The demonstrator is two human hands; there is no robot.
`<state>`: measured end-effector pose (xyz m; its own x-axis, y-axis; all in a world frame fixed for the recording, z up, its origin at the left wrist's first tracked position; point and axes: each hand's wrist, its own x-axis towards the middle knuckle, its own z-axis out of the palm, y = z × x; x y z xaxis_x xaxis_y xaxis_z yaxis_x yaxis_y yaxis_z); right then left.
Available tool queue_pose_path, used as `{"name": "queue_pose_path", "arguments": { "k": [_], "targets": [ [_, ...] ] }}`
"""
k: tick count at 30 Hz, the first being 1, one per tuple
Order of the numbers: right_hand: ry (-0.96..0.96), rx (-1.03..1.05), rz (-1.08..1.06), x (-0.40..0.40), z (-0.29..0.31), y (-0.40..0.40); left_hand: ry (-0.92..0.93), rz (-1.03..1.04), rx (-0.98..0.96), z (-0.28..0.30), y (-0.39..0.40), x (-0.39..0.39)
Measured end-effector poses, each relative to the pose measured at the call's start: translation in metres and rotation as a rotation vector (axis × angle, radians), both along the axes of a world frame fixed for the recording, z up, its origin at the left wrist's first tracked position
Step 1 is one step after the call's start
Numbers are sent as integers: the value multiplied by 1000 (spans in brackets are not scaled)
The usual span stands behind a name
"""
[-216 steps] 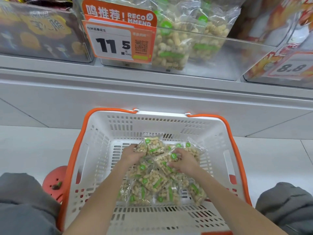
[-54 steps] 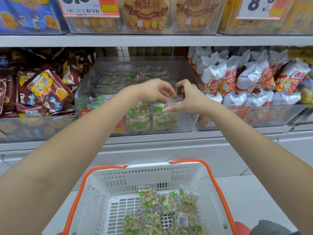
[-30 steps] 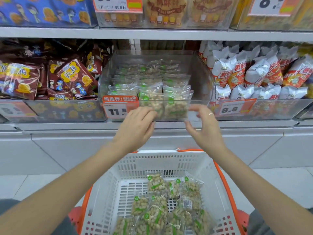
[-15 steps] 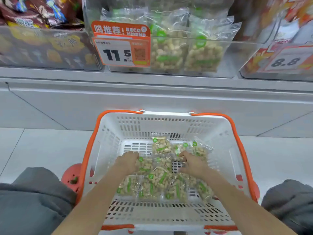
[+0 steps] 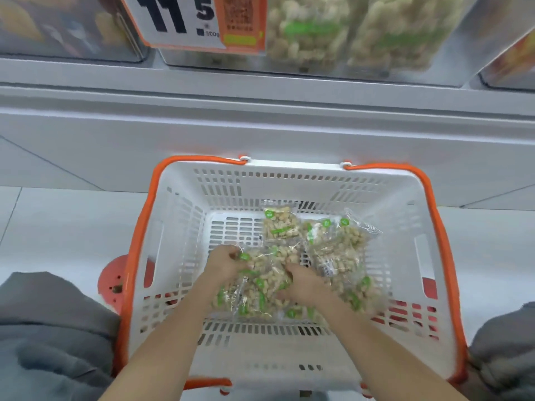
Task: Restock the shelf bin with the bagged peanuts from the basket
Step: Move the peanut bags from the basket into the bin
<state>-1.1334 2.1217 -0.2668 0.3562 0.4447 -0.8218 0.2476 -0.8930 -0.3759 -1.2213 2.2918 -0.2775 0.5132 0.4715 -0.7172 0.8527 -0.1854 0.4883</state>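
Head view, looking down: both hands reach into a white basket [image 5: 179, 227] with orange handles on the floor, where clear bags [image 5: 335, 250] of peanuts lie heaped; the left hand [image 5: 224, 263] and right hand [image 5: 301, 282] curl their fingers around a bunch of bags [image 5: 260, 285] between them. Above, the shelf bin [image 5: 362, 39] already holds more bags behind a price tag [image 5: 185, 21]. The bags look light, soft and slippery, probably best gathered by the edges or scooped in a bundle.
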Motion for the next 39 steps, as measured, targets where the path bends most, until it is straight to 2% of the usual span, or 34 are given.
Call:
{"name": "queue_pose_path", "arguments": {
  "k": [6, 9, 12, 16, 19, 24, 29, 33, 36, 39],
  "targets": [
    [63, 149, -235, 22, 54, -13, -189, 16, -134, 47, 14, 9],
    [84, 293, -386, 33, 108, -18, -232, 26, -302, 93, 15, 21],
    [106, 432, -524, 40, 164, -18, -332, -7, -287, 142, 14, 36],
    [27, 644, -541, 47, 233, -20, -530, 22, -288, 213, 7, 53],
    [-103, 753, -515, 49, 273, -21, -691, 37, -393, 268, -10, 57],
    [-223, 949, -509, 46, 308, -18, -825, -19, -624, 323, -18, 48],
    [-384, 1062, -410, 29, 326, 3, -939, -213, -358, 336, -20, 26],
    [-409, 1058, -380, 17, 332, 20, -946, -223, -192, 340, -8, 17],
    [-438, 1046, -318, 14, 340, 29, -959, -199, -160, 348, -1, 14],
    [-538, 978, -196, 9, 347, 42, -957, -139, -211, 352, 6, 9]
  ]
}}
